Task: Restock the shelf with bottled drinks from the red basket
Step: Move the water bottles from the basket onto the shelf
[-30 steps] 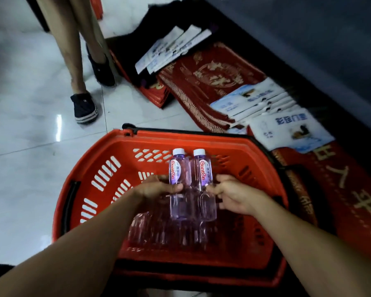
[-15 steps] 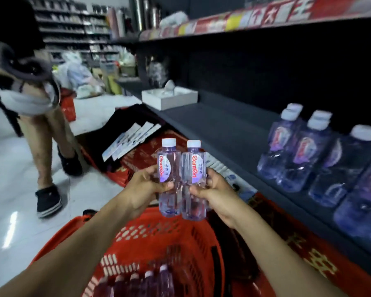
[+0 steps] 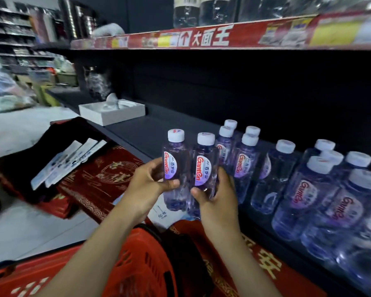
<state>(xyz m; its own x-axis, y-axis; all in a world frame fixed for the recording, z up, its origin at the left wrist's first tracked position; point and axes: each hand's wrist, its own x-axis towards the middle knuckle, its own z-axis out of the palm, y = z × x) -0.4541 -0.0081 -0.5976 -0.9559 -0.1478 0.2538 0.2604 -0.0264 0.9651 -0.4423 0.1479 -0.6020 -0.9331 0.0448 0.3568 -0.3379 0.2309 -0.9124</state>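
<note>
A: Two at a time, then?

B: Yes. The left hand (image 3: 146,185) grips one Ganten water bottle (image 3: 174,166) and the right hand (image 3: 215,197) grips a second Ganten bottle (image 3: 204,168). The two stand upright and pressed side to side, with white caps up and labels turned to the wearer.

A: And the fingers?

B: Each thumb lies across the front of its bottle, low by the label. The other fingers curl round the back, mostly hidden. I'd judge the low grip lets both bases go down together.

A: Where is the pair?

B: In the air just before the front edge of the dark shelf (image 3: 159,129), above the red basket (image 3: 137,266) and just left of the stocked bottles (image 3: 244,166) standing in rows. It is not yet set down.

A: Why there?

B: Bare board runs left from those rows toward a white open box (image 3: 114,116) — the nearest free spot is beside the leftmost row, so the display would grow in order.

A: Risks?

B: The stocked bottles are slim and stand close together, so sliding the pair in carelessly could tip one. How many lie in the basket I cannot tell — only its rim and wall show.
</note>
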